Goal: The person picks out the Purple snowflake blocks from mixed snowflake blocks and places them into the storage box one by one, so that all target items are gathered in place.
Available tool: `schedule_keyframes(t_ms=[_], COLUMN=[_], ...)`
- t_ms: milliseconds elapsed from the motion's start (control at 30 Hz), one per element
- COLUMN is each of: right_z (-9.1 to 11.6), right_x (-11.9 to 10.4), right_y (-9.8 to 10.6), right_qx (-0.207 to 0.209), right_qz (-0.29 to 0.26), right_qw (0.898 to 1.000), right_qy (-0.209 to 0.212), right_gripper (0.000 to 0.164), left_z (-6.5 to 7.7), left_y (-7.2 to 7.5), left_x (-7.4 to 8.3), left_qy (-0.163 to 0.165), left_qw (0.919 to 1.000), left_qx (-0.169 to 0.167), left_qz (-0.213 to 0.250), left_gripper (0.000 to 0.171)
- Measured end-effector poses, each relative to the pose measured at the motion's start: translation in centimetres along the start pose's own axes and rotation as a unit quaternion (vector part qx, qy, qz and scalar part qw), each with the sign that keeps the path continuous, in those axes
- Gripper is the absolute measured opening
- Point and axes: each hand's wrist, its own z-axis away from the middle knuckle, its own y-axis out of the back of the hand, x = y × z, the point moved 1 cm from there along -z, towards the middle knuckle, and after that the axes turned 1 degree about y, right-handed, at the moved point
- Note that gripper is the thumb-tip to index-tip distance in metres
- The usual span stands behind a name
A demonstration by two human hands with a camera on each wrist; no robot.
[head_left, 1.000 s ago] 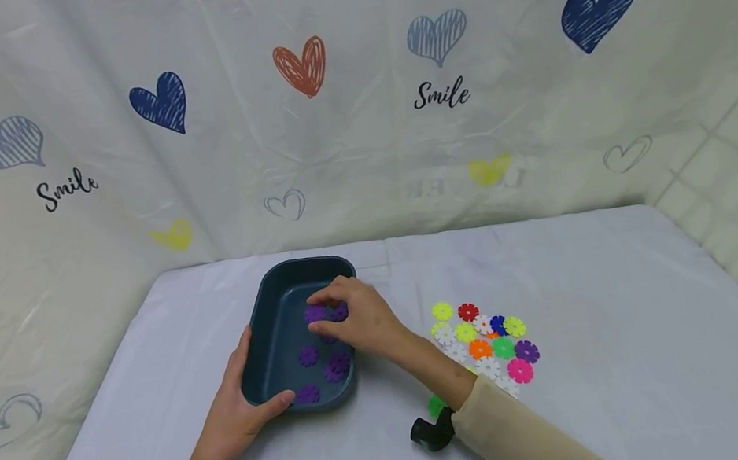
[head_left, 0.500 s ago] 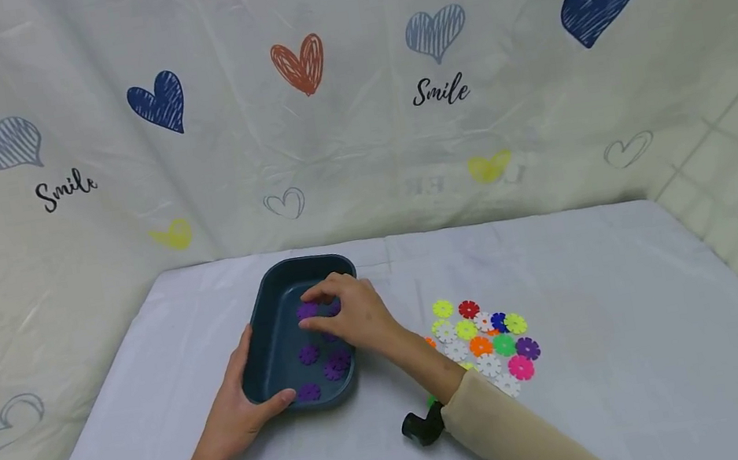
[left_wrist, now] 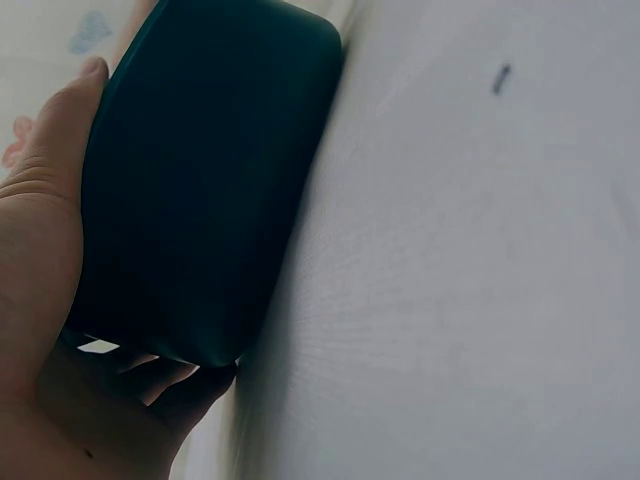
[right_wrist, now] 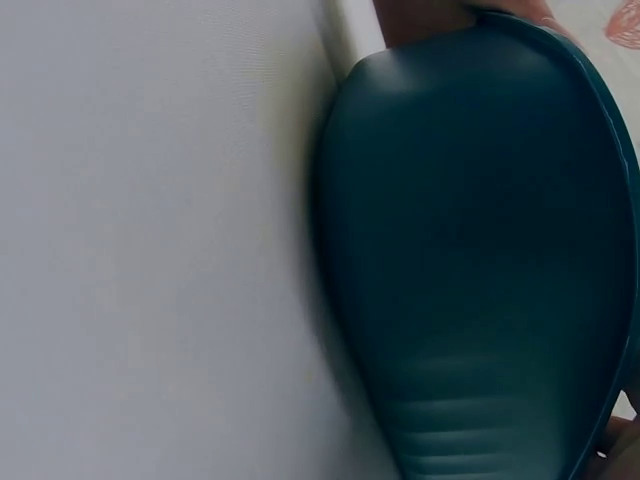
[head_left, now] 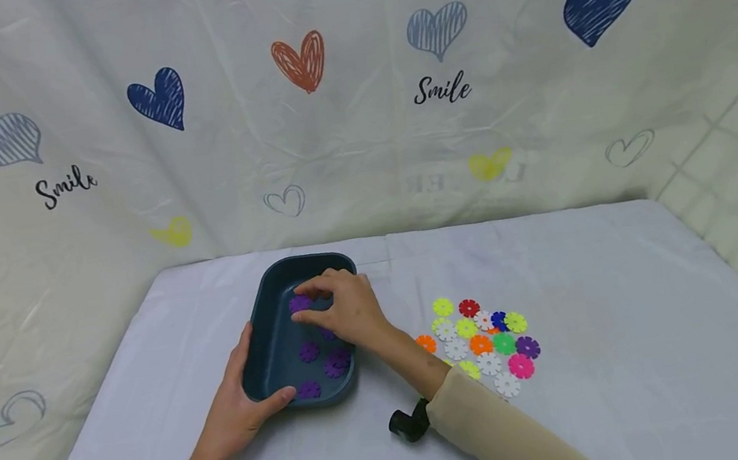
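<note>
A dark teal tray (head_left: 277, 347) with a raised rim stands on the white-covered table, left of the middle. My left hand (head_left: 236, 418) grips its near left corner, thumb over the rim and fingers along the outer side. Over the tray, my right hand (head_left: 351, 310) pinches a purple flower-shaped disc (head_left: 299, 302) between thumb and index finger. Other purple flower-shaped discs (head_left: 336, 363) lie on the tray's floor, partly hidden by that hand. Both wrist views show mainly the tray's outer wall (left_wrist: 210, 180), with the left thumb (left_wrist: 70, 130) against it on the left.
Right of the tray lies a spread of flower-shaped discs (head_left: 481, 344) in white, yellow, orange, green, red, pink, blue and purple. The right forearm's beige sleeve (head_left: 499, 429) passes in front of them. A cloth wall printed with hearts (head_left: 300, 64) rises behind the table.
My right hand has shifted slightly left and away from me inside the tray, and the purple disc at its fingertips has moved with it. The left hand and tray have kept their place.
</note>
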Motion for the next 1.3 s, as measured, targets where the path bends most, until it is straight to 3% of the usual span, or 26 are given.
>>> schedule_keyframes(t_ms=[200,567,1300], right_z=[0.0,0.7,2.9], right_x=[-0.2,0.3,1.4], right_y=[-0.2,1.6,3.5], right_qx=[-0.005,-0.016,-0.032], right_qz=[0.007,-0.070,-0.111], right_qw=[1.000,0.997,0.993], right_qy=[-0.011,-0.010,-0.015], right_gripper=[0.055,0.043,0.035], left_z=[0.0,-0.3,0.0], left_y=[0.1,0.1,0.1], left_x=[0.1,0.3,0.1], left_qy=[-0.003,-0.006,0.001], left_qw=[1.0000,1.0000,1.0000], left_qx=[0.001,0.000,0.002], left_qz=[-0.001,-0.004,-0.001], left_gripper=[0.119,0.119,0.119])
